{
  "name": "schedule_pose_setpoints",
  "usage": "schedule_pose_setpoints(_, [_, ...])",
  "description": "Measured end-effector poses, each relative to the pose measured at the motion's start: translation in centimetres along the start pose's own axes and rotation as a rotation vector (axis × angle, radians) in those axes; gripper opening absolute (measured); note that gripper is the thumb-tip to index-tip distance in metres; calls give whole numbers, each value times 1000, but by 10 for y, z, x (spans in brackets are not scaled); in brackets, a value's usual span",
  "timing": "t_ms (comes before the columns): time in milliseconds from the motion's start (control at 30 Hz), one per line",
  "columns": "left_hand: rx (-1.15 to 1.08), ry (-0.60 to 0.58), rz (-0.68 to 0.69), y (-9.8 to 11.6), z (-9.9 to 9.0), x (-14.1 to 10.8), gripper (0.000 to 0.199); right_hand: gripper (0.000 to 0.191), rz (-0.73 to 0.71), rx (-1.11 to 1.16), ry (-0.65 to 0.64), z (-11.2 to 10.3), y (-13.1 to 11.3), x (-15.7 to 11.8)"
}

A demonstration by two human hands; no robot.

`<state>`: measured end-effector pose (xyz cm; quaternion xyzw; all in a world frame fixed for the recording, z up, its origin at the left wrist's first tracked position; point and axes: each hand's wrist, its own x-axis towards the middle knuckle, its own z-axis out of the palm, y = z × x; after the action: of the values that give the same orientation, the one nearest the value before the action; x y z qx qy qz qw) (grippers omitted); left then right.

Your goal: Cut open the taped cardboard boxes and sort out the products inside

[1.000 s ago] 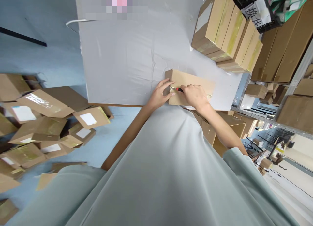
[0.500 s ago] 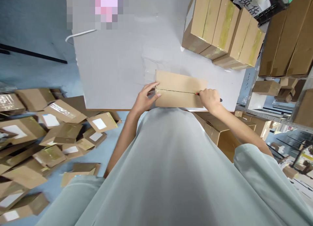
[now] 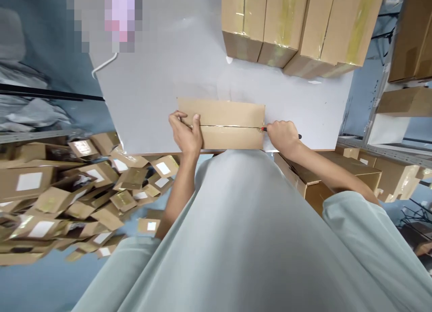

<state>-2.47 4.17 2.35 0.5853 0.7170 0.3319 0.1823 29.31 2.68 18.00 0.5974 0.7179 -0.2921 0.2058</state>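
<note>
A closed cardboard box (image 3: pixel 232 115) lies flat on the table in front of me, a dark seam running lengthwise along its top. My left hand (image 3: pixel 186 133) grips its left end, the thumb on the top face and the fingers curled at the end edge. At the other end, my right hand (image 3: pixel 283 134) is closed round a box cutter (image 3: pixel 265 129) with a red front and a black rear end. Its tip touches the seam at the box's right edge, by a bit of clear tape. The blade itself is too small to make out.
Several taped boxes (image 3: pixel 286 19) stand at the table's (image 3: pixel 162 73) back right. A white cable (image 3: pixel 106 63) lies at the back left. Opened cartons (image 3: pixel 91 190) are heaped on the floor to my left; a larger open box (image 3: pixel 317 195) stands below right, near shelving (image 3: pixel 384 100).
The cutter has moved along the seam to the box's right end. My left hand has shifted its hold, thumb now raised further over the top. The whole view has swung somewhat.
</note>
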Motion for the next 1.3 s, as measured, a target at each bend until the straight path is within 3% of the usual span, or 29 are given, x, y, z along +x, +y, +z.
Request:
schedule_pose_setpoints(267, [69, -12, -20, -12, -5, 4, 36, 35, 1, -25, -74, -6, 35, -13])
schedule_pose_setpoints(500, [78, -23, -116, 6, -11, 6, 32, 35, -56, 10, -55, -4, 68, -22])
schedule_pose_setpoints(600, [97, 2, -163, 12, -14, 7, 28, 39, -99, 312, 91, 16, 92, -14])
schedule_pose_setpoints(667, [80, 15, -170, 11, -16, 8, 25, 49, -63, 673, 264, 44, 104, 2])
schedule_pose_setpoints(733, [49, 21, -164, 7, -19, 10, 23, 61, 60, 1043, 372, 80, 107, 22])
schedule_pose_setpoints(867, [8, 52, -154, -7, -30, 20, 26, 58, 354, 1415, 316, 140, 77, 55])
schedule_pose_setpoints(967, [-3, 69, -179, -19, -39, 28, 27, 50, 448, 1528, 251, 156, 36, 60])
schedule_pose_setpoints(1133, [-34, 57, -200, -46, -50, 37, 33, 50, 392, 1586, 332, 144, -20, 45])
schedule_pose_setpoints(1300, [-96, -60, -220, -73, -33, 38, 43, 52, 387, 1419, 576, 114, -34, 7])
